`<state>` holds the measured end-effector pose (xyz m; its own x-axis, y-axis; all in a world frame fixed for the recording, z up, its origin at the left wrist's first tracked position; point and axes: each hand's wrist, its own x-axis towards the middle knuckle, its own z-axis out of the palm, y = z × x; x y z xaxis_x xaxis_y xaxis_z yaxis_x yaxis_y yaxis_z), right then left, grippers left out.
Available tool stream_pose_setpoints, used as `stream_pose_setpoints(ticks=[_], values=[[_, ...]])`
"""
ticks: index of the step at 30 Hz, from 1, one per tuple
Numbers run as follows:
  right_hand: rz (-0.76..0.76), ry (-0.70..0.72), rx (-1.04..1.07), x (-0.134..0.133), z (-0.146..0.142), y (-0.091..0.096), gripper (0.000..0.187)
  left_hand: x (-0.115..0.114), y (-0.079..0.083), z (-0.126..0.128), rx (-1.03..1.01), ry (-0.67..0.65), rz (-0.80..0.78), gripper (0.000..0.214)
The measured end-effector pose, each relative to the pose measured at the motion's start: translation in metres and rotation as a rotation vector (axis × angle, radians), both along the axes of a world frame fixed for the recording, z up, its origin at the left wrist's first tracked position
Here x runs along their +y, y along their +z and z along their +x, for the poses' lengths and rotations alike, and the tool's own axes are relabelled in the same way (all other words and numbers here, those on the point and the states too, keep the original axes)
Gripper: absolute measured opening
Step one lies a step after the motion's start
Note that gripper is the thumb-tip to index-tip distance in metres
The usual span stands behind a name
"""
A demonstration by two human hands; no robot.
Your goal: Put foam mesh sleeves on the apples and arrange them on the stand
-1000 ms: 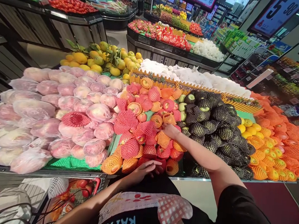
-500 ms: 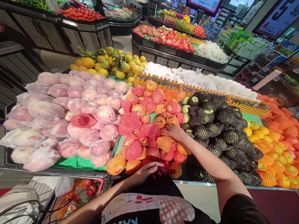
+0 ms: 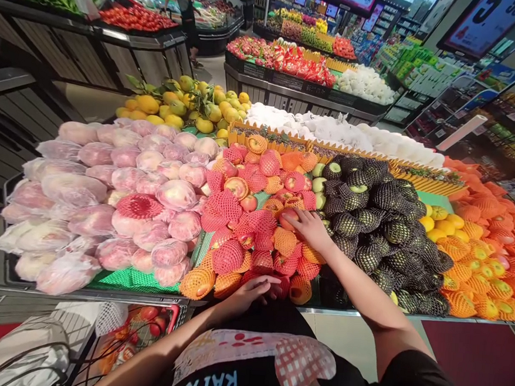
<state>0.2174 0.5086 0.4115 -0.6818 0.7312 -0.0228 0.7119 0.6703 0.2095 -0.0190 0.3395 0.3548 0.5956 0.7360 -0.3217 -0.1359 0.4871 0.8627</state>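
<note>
My right hand [image 3: 310, 227] reaches into the pile of net-wrapped apples, its fingers curled round a red apple [image 3: 288, 218] with bare skin showing. Pink and orange foam nets cover most of the surrounding fruit, such as the pink-netted apple [image 3: 228, 257] and the orange-netted apple [image 3: 284, 242]. At the front edge of the pile, close to my body, my left hand [image 3: 255, 288] is held with its fingers stretched out. It holds nothing that I can see, and its underside is hidden.
Bagged pink fruit [image 3: 108, 177] fills the display's left side. Black-netted green fruit [image 3: 371, 212] lies to the right, with orange-netted fruit [image 3: 485, 279] beyond. A low yellow fence [image 3: 348, 155] runs behind. A shopping cart [image 3: 178, 317] stands at lower left; a person [image 3: 182, 11] is far back.
My right hand has shifted slightly right, and a bare red apple now shows in its fingers. My left hand stays nearly still. The person in the background has moved right.
</note>
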Motion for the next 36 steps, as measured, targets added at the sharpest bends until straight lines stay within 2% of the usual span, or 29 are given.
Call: stream_pose_setpoints(ticks=[6,10,12,14,16,18,20,22,24,27,29,30,32,33,36], values=[[-0.01,-0.211,0.197,-0.02,0.012,-0.005,0.055,0.0,0.004,0.002,0.001,-0.006,0.008,0.051],[-0.086,-0.236,0.619,-0.039,0.013,0.002,0.062,0.001,0.001,0.001,-0.012,-0.01,-0.004,0.049],[-0.2,-0.159,0.8,-0.053,0.009,0.011,0.065,0.002,-0.005,0.0,-0.071,-0.004,-0.027,0.046],[-0.379,-0.028,0.85,-0.071,0.001,0.021,0.065,0.002,-0.013,-0.001,-0.181,-0.011,-0.058,0.051],[-0.551,0.115,0.769,-0.09,-0.01,0.029,0.059,0.002,-0.019,-0.002,-0.275,-0.029,-0.059,0.066],[-0.665,0.215,0.645,-0.107,-0.023,0.037,0.055,0.0,-0.02,-0.004,-0.276,-0.008,-0.041,0.075],[-0.748,0.272,0.568,-0.113,-0.033,0.044,0.056,-0.003,-0.015,-0.007,-0.189,0.059,-0.034,0.071],[-0.823,0.291,0.605,-0.106,-0.041,0.049,0.054,-0.005,-0.009,-0.008,-0.124,0.107,-0.06,0.07],[-0.829,0.222,0.757,-0.087,-0.048,0.05,0.044,-0.006,-0.005,-0.008,-0.114,0.109,-0.087,0.074],[-0.605,-0.115,0.933,-0.051,-0.06,0.036,0.023,-0.007,-0.008,-0.006,-0.149,0.096,-0.112,0.082],[-0.421,-0.347,0.84,-0.032,-0.073,0.019,0.023,-0.007,-0.013,-0.004,-0.19,0.101,-0.117,0.085],[-0.354,-0.418,0.752,-0.025,-0.08,0.01,0.026,-0.007,-0.015,-0.003,-0.206,0.102,-0.117,0.085],[-0.289,-0.49,0.63,-0.015,-0.093,-0.008,0.031,-0.007,-0.017,-0.002,-0.207,0.107,-0.114,0.084],[-0.296,-0.504,0.636,-0.011,-0.099,-0.014,0.03,-0.007,-0.017,-0.002,-0.2,0.107,-0.119,0.086],[-0.416,-0.507,0.808,-0.002,-0.109,-0.025,0.016,-0.01,-0.013,-0.002,-0.154,0.125,-0.117,0.089]])
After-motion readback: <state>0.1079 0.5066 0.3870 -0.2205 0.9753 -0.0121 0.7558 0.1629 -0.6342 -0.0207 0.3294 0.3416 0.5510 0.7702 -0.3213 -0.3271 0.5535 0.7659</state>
